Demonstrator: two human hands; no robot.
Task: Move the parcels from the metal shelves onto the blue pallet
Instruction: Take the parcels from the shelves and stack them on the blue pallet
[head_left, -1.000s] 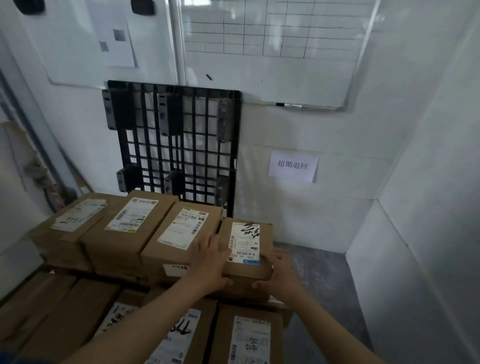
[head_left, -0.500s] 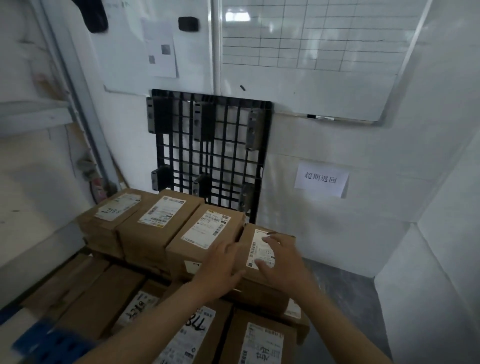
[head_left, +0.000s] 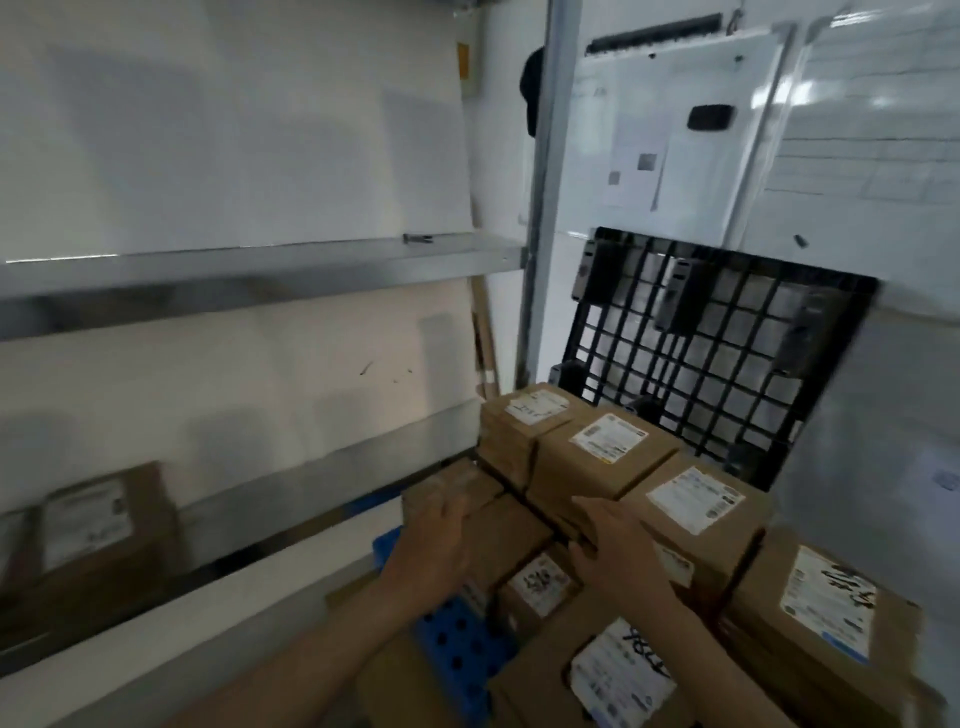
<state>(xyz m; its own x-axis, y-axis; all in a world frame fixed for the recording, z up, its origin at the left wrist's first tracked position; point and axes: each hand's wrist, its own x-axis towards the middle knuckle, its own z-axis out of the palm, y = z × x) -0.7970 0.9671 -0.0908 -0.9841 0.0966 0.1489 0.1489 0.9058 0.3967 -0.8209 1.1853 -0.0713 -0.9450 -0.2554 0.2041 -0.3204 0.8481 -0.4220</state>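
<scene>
Several brown cardboard parcels with white labels are stacked on the blue pallet (head_left: 457, 649), whose perforated blue surface shows between the boxes at bottom centre. The parcel with black handwriting on its label (head_left: 826, 613) sits at the right end of the upper row. My left hand (head_left: 441, 535) and my right hand (head_left: 618, 545) hover over the stack with fingers loosely spread, holding nothing. At the far left one more labelled parcel (head_left: 88, 530) sits on the lower metal shelf (head_left: 322, 499). The view is blurred by motion.
An upper metal shelf (head_left: 260, 270) runs across the left with a small bolt on it. A shelf upright (head_left: 545, 208) stands at centre. A black plastic pallet (head_left: 717, 353) leans against the wall behind the stack, below whiteboards (head_left: 675, 130).
Both hands have let go of the handwritten-label parcel, which now rests on the upper row. The hands have drawn back and the view has swung left toward the metal shelves.
</scene>
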